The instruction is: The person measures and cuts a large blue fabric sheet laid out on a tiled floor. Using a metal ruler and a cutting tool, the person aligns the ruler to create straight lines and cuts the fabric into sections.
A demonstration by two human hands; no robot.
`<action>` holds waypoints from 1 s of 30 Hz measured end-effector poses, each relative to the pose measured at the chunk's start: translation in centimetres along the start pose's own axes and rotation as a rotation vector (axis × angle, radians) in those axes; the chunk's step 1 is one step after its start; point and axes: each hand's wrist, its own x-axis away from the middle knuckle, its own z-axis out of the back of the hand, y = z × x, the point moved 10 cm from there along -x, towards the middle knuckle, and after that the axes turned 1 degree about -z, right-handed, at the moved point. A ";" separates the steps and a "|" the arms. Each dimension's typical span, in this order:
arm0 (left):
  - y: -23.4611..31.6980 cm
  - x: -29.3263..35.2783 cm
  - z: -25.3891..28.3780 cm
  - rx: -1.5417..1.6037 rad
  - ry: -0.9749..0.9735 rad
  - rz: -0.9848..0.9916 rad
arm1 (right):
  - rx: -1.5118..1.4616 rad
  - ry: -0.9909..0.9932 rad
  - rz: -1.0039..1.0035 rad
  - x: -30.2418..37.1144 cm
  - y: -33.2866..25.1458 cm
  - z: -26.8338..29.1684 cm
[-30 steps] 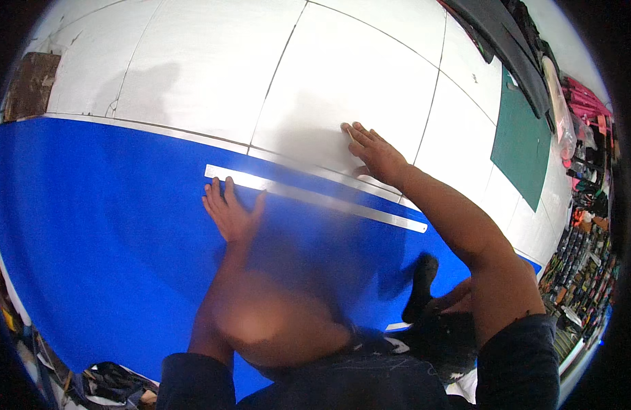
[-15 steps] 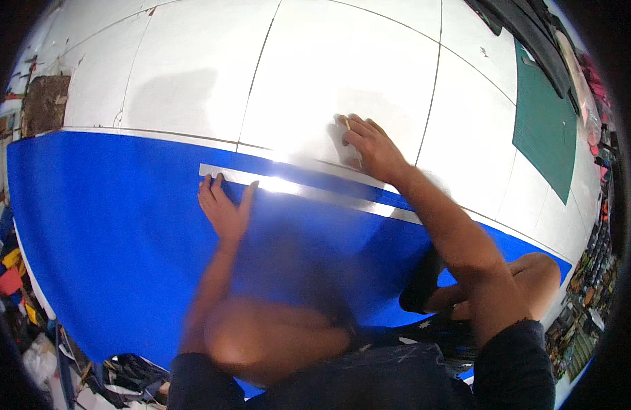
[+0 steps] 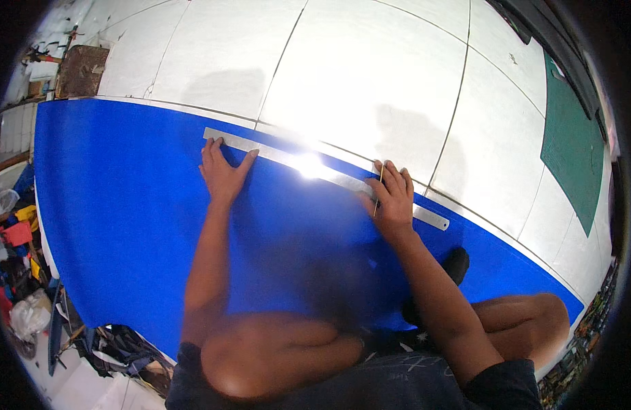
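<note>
1. Blue sheet [image 3: 124, 205] is spread right under both hands.
2. Left hand [image 3: 223, 179]: open, fingers spread, tips on one end of a metal ruler [image 3: 281, 158] that runs across to the right.
3. Right hand's [image 3: 396, 205] curled over the ruler, gripping a thin yellowish stick [image 3: 380, 184].
4. White tiles [image 3: 370, 75] just past the fingertips.
5. Green mat [image 3: 568, 150] sits well right of the right hand.

Left hand [image 3: 223, 178]: thumb [image 3: 247, 161] spread from fingers [image 3: 209, 156]. Right hand [image 3: 394, 205]: well apart from left hand, fingers bent, thumb toward it. Forearms [image 3: 207, 266]: extended behind the hands.
</note>
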 end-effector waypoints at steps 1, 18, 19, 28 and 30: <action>0.1 -0.1 -0.1 -0.002 0.002 0.005 | 0.009 -0.009 -0.003 0.1 0.3 -0.1; -0.3 0.1 0.2 0.011 0.072 0.025 | -0.003 -0.039 0.027 0.9 0.2 -0.8; -0.5 0.2 0.1 0.009 0.082 0.024 | -0.005 -0.042 0.030 0.8 0.2 -0.9; -0.8 -0.4 0.1 0.019 0.074 0.049 | 0.014 -0.011 0.024 0.8 0.2 -1.0; -0.7 -0.5 0.1 0.028 0.088 0.046 | 0.010 -0.007 0.016 0.8 0.4 -1.1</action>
